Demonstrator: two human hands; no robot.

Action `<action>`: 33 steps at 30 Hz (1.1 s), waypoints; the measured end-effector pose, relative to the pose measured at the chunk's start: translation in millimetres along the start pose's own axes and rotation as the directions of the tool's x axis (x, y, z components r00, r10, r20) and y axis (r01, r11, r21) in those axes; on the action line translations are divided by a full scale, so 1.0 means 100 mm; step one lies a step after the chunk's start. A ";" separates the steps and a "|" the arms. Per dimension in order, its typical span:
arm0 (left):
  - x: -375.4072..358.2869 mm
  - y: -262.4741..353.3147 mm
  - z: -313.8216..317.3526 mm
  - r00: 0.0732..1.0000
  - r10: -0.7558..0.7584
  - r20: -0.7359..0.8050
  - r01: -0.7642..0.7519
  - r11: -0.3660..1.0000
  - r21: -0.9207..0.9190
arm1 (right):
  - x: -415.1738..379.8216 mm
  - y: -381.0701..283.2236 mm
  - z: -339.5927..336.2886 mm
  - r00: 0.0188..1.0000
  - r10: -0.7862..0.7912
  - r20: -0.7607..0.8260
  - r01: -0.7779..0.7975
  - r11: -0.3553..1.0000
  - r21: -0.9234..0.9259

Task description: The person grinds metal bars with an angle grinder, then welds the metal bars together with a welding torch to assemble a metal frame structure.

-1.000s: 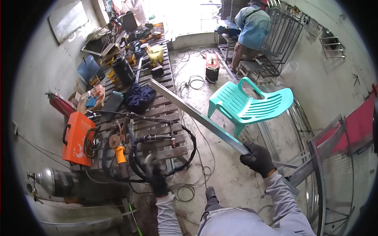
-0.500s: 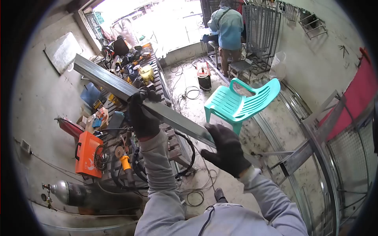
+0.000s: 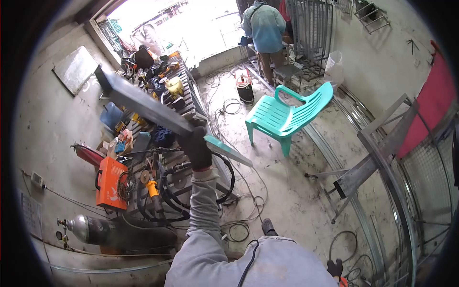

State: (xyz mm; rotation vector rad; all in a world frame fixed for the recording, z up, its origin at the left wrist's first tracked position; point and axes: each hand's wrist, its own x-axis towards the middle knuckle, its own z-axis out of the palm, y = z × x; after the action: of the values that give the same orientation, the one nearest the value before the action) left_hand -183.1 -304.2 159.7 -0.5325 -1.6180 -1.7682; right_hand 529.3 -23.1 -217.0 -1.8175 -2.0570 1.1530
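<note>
My left hand (image 3: 195, 148), in a dark glove, is closed around a long grey metal profile (image 3: 148, 111). The profile is held up and slants from the upper left, where its dark end shows, to a lower end right of the hand. Part of its lower stretch looks teal. Low at the right edge of my body is my right hand (image 3: 334, 269), also gloved and away from the profile. Its fingers look apart, with nothing visible between them. A small orange-red patch (image 3: 344, 282) shows beside it, too cut off to name.
A slatted workbench (image 3: 189, 91) full of tools runs along the left. An angle grinder (image 3: 152, 189), an orange case (image 3: 111, 184) and a gas cylinder (image 3: 103, 232) are nearby. Ahead stands a teal chair (image 3: 282, 117). Metal frames (image 3: 382, 153) stand right; a person (image 3: 267, 31) works at the back.
My right hand has left the profile and dropped to the lower right. My left hand still holds the profile, now lower and turned. The view has shifted slightly.
</note>
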 end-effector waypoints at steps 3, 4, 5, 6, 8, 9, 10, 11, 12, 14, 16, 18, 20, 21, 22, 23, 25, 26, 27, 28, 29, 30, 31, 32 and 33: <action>-0.04 0.15 -0.09 0.971 -0.230 -0.060 0.219 0.965 -0.143 | 0.02 0.22 -0.05 0.997 0.073 0.011 -0.073 0.996 0.049; -0.06 0.21 -0.12 0.972 -0.231 -0.047 0.222 0.965 -0.143 | -0.02 0.30 -0.06 0.994 0.107 0.021 -0.108 0.992 0.070; -0.08 0.30 -0.15 0.990 -0.139 -0.020 0.132 0.971 -0.200 | -0.06 0.37 -0.06 0.990 0.138 0.032 -0.141 0.986 0.091; -0.11 0.37 -0.17 0.999 -0.045 -0.003 0.043 0.965 -0.258 | -0.08 0.42 -0.09 0.985 0.166 0.045 -0.170 0.979 0.110; -0.22 0.50 -0.17 0.997 -0.041 -0.064 0.025 0.974 -0.226 | -0.05 0.51 -0.17 0.975 0.209 0.072 -0.217 0.966 0.142; -0.28 0.62 -0.19 0.991 0.052 -0.126 -0.059 0.997 -0.048 | -0.03 0.55 -0.22 0.970 0.227 0.088 -0.239 0.958 0.156; -0.33 0.75 -0.19 0.973 0.155 -0.168 -0.133 0.982 0.135 | -0.03 0.60 -0.27 0.964 0.246 0.104 -0.261 0.950 0.172; -0.36 0.92 -0.17 0.973 0.160 -0.167 -0.138 0.981 0.135 | -0.02 0.64 -0.29 0.956 0.266 0.121 -0.285 0.940 0.189; -0.37 1.15 -0.14 0.975 0.130 -0.180 -0.132 0.991 -0.003 | -0.01 0.69 -0.32 0.949 0.285 0.139 -0.309 0.928 0.207; -0.49 1.41 -0.14 0.978 0.100 -0.182 -0.126 0.982 -0.137 | -0.06 0.82 -0.39 0.929 0.325 0.177 -0.361 0.903 0.236; -0.66 1.60 -0.20 0.984 0.084 -0.159 -0.107 0.985 -0.137 | -0.15 1.03 -0.47 0.903 0.366 0.225 -0.417 0.874 0.251; -0.77 1.78 -0.23 0.988 0.077 -0.132 -0.096 0.985 -0.145 | -0.23 1.18 -0.47 0.874 0.402 0.274 -0.472 0.837 0.275; -0.86 1.89 -0.18 0.993 0.066 -0.100 -0.082 0.983 -0.165 | -0.29 1.31 -0.45 0.842 0.437 0.315 -0.526 0.794 0.306; -0.93 1.94 -0.20 0.995 0.055 -0.088 -0.069 0.984 -0.167 | -0.33 1.40 -0.47 0.825 0.455 0.336 -0.553 0.774 0.309; -1.00 1.98 -0.23 0.996 0.044 -0.079 -0.057 0.984 -0.167 | -0.35 1.48 -0.50 0.807 0.471 0.357 -0.578 0.755 0.309; -1.06 2.02 -0.26 0.997 0.035 -0.072 -0.046 0.985 -0.167 | -0.36 1.54 -0.52 0.789 0.484 0.379 -0.601 0.737 0.310; -1.12 2.10 -0.34 0.999 0.020 -0.048 -0.027 0.986 -0.163 | -0.46 1.63 -0.49 0.745 0.511 0.429 -0.652 0.692 0.309; -1.12 2.12 -0.36 0.999 0.014 -0.034 -0.019 0.986 -0.165 | -0.51 1.64 -0.46 0.724 0.522 0.452 -0.676 0.668 0.312; -1.11 2.13 -0.36 1.000 0.010 -0.023 -0.014 0.985 -0.174 | -0.50 1.70 -0.41 0.706 0.528 0.472 -0.695 0.644 0.320; -1.10 2.12 -0.34 1.000 0.005 -0.015 -0.008 0.982 -0.188 | -0.44 1.71 -0.30 0.692 0.532 0.488 -0.711 0.621 0.331; -1.10 2.09 -0.33 1.000 -0.002 -0.009 0.000 0.979 -0.203 | -0.38 1.75 -0.30 0.706 0.535 0.464 -0.703 0.609 0.368; -1.10 2.05 -0.31 1.000 -0.011 -0.005 0.010 0.976 -0.219 | -0.34 1.76 -0.33 0.720 0.539 0.438 -0.693 0.597 0.404; -1.13 2.00 -0.31 0.999 -0.012 0.034 0.018 0.983 -0.184 | -0.33 1.76 -0.33 0.726 0.534 0.433 -0.686 0.600 0.411; -1.17 1.94 -0.31 1.000 -0.010 0.028 0.015 0.981 -0.192 | -0.33 1.74 -0.35 0.741 0.528 0.414 -0.671 0.567 0.478; -1.22 1.86 -0.31 0.998 -0.051 0.024 0.055 0.983 -0.176 | -0.34 1.69 -0.36 0.756 0.522 0.394 -0.651 0.534 0.540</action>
State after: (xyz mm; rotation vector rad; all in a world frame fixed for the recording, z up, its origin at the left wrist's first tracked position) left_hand 37.9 -310.0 201.6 -0.5949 -1.5093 -1.9636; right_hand 689.9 -44.9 -286.9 -2.0758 -0.8000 1.9598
